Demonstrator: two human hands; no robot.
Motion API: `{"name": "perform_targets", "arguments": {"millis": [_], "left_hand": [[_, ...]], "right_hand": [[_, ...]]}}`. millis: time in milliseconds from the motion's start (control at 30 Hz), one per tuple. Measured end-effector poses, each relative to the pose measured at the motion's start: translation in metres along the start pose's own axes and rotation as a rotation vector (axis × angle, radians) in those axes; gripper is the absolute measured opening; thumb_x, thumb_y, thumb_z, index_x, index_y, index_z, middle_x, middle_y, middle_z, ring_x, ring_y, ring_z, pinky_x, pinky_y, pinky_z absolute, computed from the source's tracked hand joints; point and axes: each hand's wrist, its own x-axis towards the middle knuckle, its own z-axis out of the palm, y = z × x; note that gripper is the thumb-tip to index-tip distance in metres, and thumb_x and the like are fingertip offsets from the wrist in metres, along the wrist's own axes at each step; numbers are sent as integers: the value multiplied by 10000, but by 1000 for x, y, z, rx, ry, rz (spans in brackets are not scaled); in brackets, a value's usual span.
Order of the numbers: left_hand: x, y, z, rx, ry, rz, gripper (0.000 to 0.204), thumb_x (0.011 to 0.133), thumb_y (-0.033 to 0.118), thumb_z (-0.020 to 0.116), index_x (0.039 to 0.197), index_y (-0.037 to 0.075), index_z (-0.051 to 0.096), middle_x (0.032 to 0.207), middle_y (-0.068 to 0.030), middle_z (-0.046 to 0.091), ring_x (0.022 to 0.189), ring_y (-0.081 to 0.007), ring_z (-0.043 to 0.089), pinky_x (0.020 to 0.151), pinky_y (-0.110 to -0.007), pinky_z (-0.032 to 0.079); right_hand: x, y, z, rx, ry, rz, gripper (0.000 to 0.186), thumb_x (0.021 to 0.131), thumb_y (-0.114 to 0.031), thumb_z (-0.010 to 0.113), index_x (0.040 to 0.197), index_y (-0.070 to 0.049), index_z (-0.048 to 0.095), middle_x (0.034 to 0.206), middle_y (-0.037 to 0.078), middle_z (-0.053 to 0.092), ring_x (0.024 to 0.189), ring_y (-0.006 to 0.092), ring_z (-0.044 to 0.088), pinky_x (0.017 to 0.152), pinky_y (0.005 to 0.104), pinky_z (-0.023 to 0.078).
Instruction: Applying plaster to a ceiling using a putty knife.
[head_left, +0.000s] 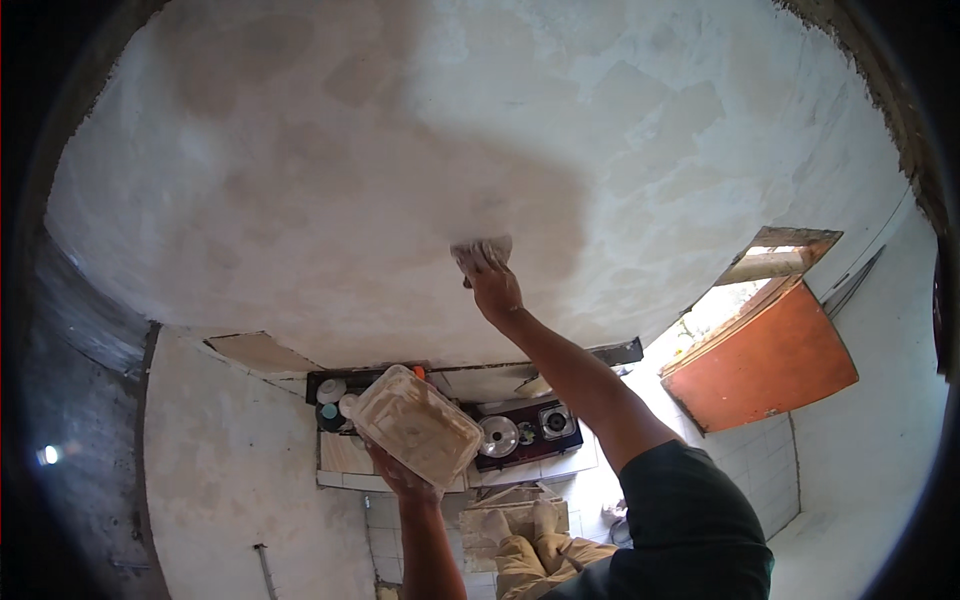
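My right hand (495,287) grips a wide putty blade (480,243) smeared with pale paste, held against the patchy white-beige plastered wall (340,180) high in the middle of the view. My left hand (405,465) holds up a rectangular plastic tub (417,425) coated inside with beige paste. The tub partly hides the counter behind it and some of my left fingers. My feet (518,525) are below, on what looks like a wooden platform (480,530).
A two-burner stove (557,425) with a lidded pot (499,436) stands on the tiled counter (570,462) below the wall. Stacked bowls (332,391) sit at its left. An orange open door or shutter (760,365) hangs by a bright window opening (715,310) at the right.
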Motion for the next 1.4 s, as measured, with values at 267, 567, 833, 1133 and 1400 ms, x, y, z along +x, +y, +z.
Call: {"name": "perform_targets", "arguments": {"millis": [267, 567, 833, 1133, 1400], "left_hand": [[10, 51, 1, -156, -47, -57, 653, 909, 517, 527, 1388, 103, 366, 1327, -135, 462, 1163, -283, 520, 947, -462, 476], [-21, -40, -29, -339, 181, -202, 699, 879, 515, 574, 1393, 85, 375, 1342, -157, 466, 1207, -344, 498, 966, -514, 453], [-32, -39, -34, -664, 222, -431, 651, 929, 568, 430, 1406, 130, 365, 1345, -111, 471, 1178, -291, 525, 937, -479, 492], [-29, -54, -24, 408, 216, 173, 699, 927, 532, 482, 1429, 85, 291, 1353, -143, 433, 1215, -285, 488, 995, -435, 448], [-20, -14, -42, -856, 313, -520, 802, 862, 662, 497, 1401, 97, 318, 1320, -120, 435, 1168, -287, 508, 922, -451, 489]], "right_hand": [[75, -26, -95, 23, 247, 12, 562, 762, 85, 537, 1284, -122, 565, 1288, 157, 570, 1145, 361, 561, 939, 394, 495], [-32, 4, 47, 34, -116, -108, 501, 823, -6, 549, 1319, -63, 528, 1343, 196, 495, 1234, 370, 483, 1080, 455, 361], [-10, -18, -41, 457, -148, 359, 572, 827, 119, 406, 1352, -89, 500, 1294, 142, 577, 1202, 308, 536, 898, 386, 504], [86, -17, -22, -26, 214, -28, 502, 787, 85, 518, 1282, 2, 534, 1251, 201, 537, 1232, 391, 458, 1065, 456, 353], [-50, -15, 48, 53, -271, -68, 515, 781, 64, 545, 1287, -31, 549, 1290, 183, 562, 1251, 325, 498, 1008, 418, 444]]}}
